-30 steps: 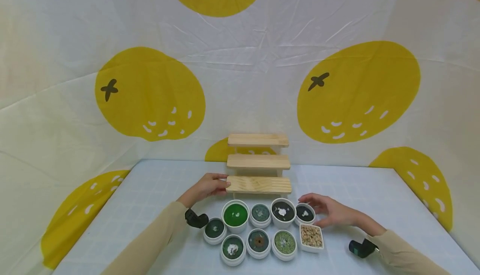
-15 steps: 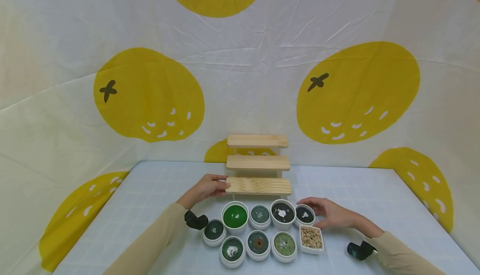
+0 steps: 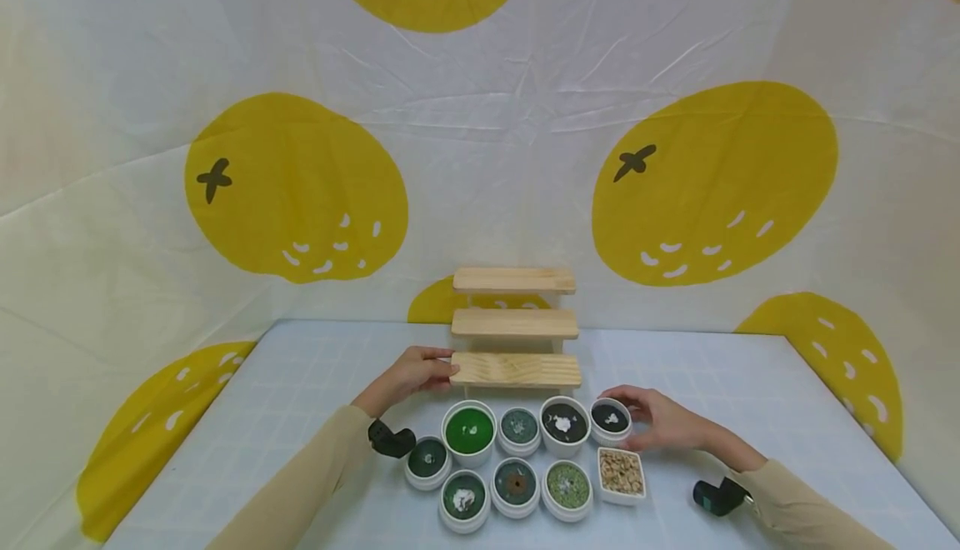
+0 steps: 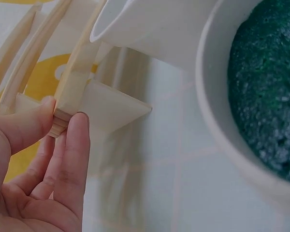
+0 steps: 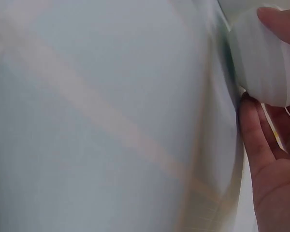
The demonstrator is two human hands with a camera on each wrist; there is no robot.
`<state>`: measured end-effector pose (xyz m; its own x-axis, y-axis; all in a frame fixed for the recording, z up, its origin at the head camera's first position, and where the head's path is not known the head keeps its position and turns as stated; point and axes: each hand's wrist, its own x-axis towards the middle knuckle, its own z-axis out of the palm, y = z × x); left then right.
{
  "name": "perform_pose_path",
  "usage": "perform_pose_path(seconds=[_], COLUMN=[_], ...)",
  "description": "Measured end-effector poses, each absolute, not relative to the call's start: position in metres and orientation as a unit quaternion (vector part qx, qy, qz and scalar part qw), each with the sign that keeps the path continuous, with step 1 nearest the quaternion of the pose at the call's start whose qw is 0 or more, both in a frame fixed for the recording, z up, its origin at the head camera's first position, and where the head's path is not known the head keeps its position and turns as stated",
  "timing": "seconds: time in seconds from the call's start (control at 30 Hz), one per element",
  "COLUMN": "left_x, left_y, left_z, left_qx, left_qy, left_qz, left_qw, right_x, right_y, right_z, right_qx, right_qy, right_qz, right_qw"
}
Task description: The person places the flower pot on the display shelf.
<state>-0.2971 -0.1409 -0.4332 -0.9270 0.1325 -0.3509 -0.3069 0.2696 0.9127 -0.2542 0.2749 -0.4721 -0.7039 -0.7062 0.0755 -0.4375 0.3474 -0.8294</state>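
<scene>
Left hand (image 3: pixel 408 377): pinches the lowest shelf of the wooden stand (image 3: pixel 516 370) at its left end. Right hand (image 3: pixel 667 423): grips the black-filled jar (image 3: pixel 611 418), right-front of the stand. The right wrist view crops this hand's thumb.

Soft, even light is spread over the head view — a faint sheen is caught by creases in the fruit-print backdrop (image 3: pixel 517 117). A diffuse shadow is cast beneath the wooden tiered stand (image 4: pixel 78 70); the right-wrist view is largely blurred.
</scene>
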Motion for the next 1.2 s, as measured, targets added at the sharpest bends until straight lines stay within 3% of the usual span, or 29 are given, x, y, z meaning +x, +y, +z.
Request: perform_pose_path(seconds=[0.33, 1.2], left_x=[-0.296, -0.298], left_y=[-0.140, -0.139], left_z=[-0.433, -0.435], left_qx=[-0.056, -0.061], left_qy=[0.778, 0.787], left_qz=[0.600, 0.594], left_qw=[0.176, 0.155], right_x=[-0.257, -0.265], right_y=[0.272, 0.243], right_z=[-0.470, -0.415], right_qx=[-0.332, -0.285], right_qy=[0.820, 0.849], right_qz=[-0.451, -0.439], right_qw=[0.120, 0.069])
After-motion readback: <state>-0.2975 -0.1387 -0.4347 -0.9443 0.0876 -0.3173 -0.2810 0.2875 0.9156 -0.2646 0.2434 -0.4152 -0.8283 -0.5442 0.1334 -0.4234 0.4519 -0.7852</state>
